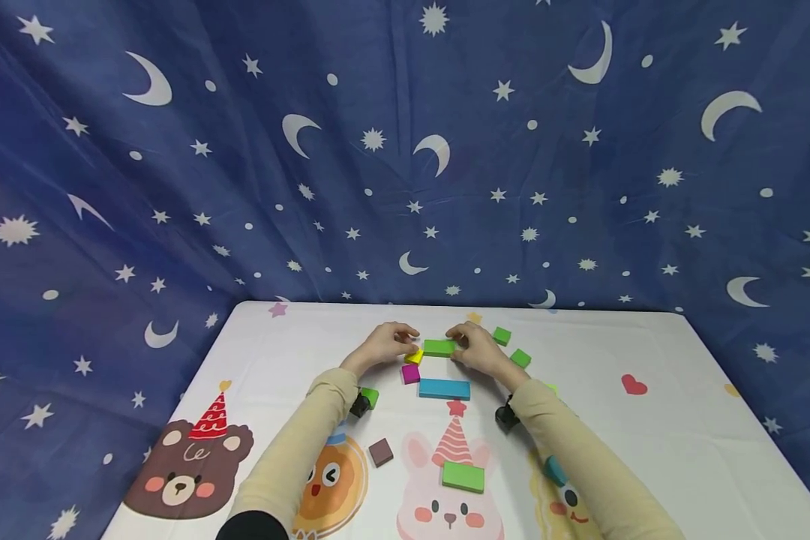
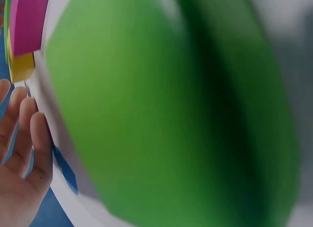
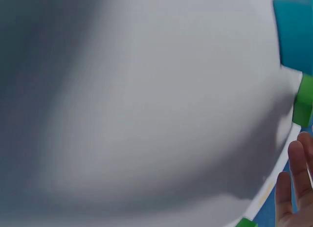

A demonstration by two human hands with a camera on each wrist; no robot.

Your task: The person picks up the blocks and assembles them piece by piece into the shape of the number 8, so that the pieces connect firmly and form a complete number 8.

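Observation:
My left hand is at the back of the table, its thumb touching a small yellow block. In the left wrist view its other fingers are nearly straight. A long green block lies just right of the yellow one. Its right end sits between the thumb and forefinger of my right hand, which pinches it. In the right wrist view that hand's remaining fingers stretch out straight. Nearer to me lie a magenta block and a long blue block.
Green blocks lie right of my right hand. Another green block sits by my left wrist and fills much of the left wrist view. Toward the front are a brown block and a larger green block. A starry blue curtain hangs behind.

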